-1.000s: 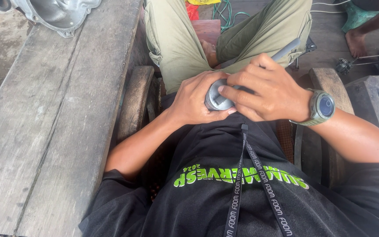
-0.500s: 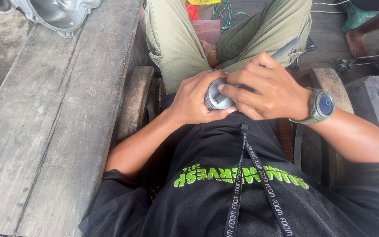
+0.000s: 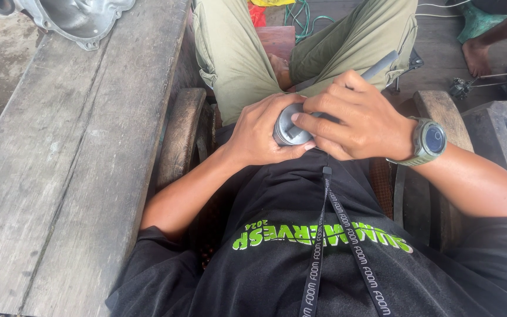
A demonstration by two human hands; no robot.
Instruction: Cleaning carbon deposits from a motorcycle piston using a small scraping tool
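fingers point(image 3: 277, 126) of the left hand point(image 3: 262, 132) are curled tight around a round grey metal piston point(image 3: 287, 126), holding it just over the lap, close to the black shirt point(image 3: 300, 246). the right hand point(image 3: 356, 120) lies right beside it, with its fingertips pressed on the top and side of the piston, and its fingers are closed on a grey handle point(image 3: 382, 63) that sticks up and away toward the knee. you cannot see what kind of tool the handle belongs to. a grey-green watch point(image 3: 431, 141) sits on the right wrist. both legs wear green trousers point(image 3: 230, 53). to the left is an old wooden worktop point(image 3: 71, 164), and a shiny metal engine cover point(image 3: 74, 17) rests at its far end. another person's bare foot point(image 3: 479, 56) shows at the top right, well apart from the hands.
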